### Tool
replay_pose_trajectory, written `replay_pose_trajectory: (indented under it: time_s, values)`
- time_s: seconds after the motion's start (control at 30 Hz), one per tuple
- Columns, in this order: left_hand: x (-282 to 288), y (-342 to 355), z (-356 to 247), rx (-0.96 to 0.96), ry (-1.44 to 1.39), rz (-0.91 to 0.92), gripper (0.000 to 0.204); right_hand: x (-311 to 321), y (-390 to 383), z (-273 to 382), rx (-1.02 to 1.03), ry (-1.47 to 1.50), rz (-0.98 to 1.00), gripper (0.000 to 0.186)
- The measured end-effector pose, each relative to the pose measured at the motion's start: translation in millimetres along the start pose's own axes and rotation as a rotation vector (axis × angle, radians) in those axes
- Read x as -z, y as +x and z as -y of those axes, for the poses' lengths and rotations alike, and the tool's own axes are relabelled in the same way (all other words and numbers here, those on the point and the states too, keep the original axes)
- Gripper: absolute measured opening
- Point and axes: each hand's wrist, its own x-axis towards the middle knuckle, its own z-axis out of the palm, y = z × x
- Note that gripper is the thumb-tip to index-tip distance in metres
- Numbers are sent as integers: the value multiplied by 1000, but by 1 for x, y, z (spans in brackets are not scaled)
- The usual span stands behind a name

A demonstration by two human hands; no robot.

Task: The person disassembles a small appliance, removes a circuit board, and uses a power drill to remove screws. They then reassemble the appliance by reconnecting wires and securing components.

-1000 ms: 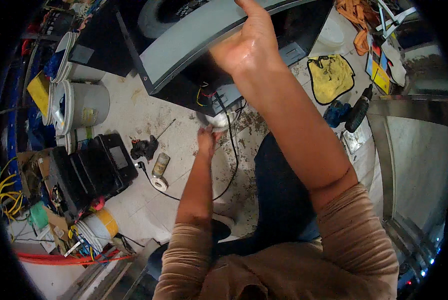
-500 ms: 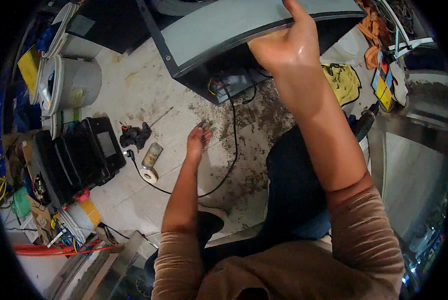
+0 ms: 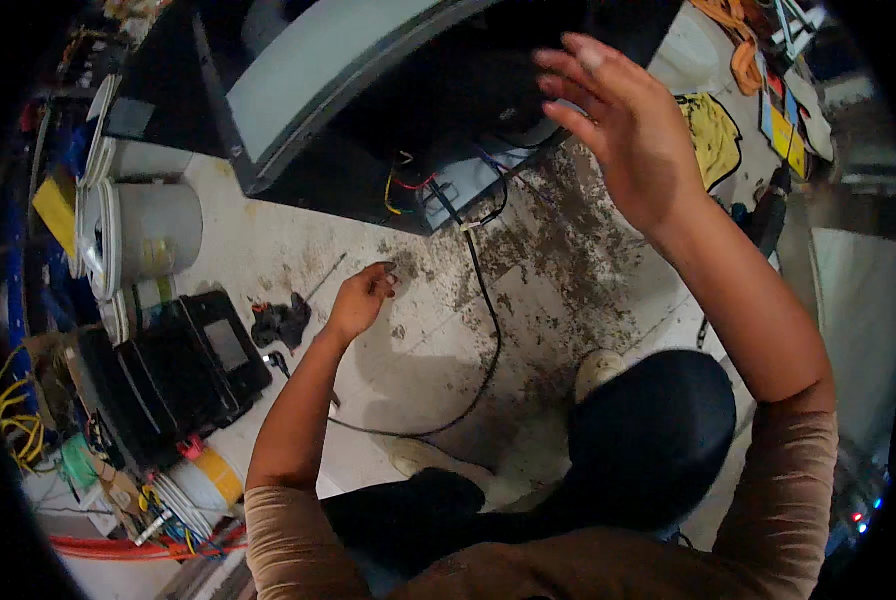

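Note:
My right hand (image 3: pixel 633 130) is raised beside the dark metal cabinet (image 3: pixel 323 175) with a curved grey front panel (image 3: pixel 293 95); its fingers are spread and hold nothing visible. My left hand (image 3: pixel 360 295) hovers over the dirt-speckled tiled floor (image 3: pixel 428 360), below the cabinet, with loosely curled fingers apart and empty. A black cord (image 3: pixel 488 310) runs from the cabinet's wiring (image 3: pixel 408 195) across the floor, beside that hand. A black tool (image 3: pixel 278 325) with a thin rod lies to the left of it.
White buckets (image 3: pixel 148 230) and an open black toolbox (image 3: pixel 178 370) stand at the left, near tangled cables (image 3: pixel 18 420). At the right lie a yellow cloth (image 3: pixel 713 140), a power drill (image 3: pixel 768 215) and orange straps (image 3: pixel 743 65). My knee (image 3: pixel 648 430) is low in view.
My right hand has let go of the cabinet's panel, which now sits further left in view. My left hand has left the silver object seen earlier beneath the cabinet, which no longer shows.

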Motion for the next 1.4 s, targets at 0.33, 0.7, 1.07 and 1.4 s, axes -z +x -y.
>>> replay_pose_trajectory:
  time_s: [0.33,0.7,1.07,1.4]
  values:
    - [-13,-43,-70,-425,489,78,32,12,-17,-44,975,-1469,152,96]
    - [-1,-94,-65,-317,507,7,27,-17,28,-57,1043,-1648,-83,96]
    - [-22,-78,-97,-397,514,68,25,23,63,16,1585,-1904,263,33]
    - [-31,-75,-78,-385,492,131,24,26,72,6,1736,-1766,168,33]
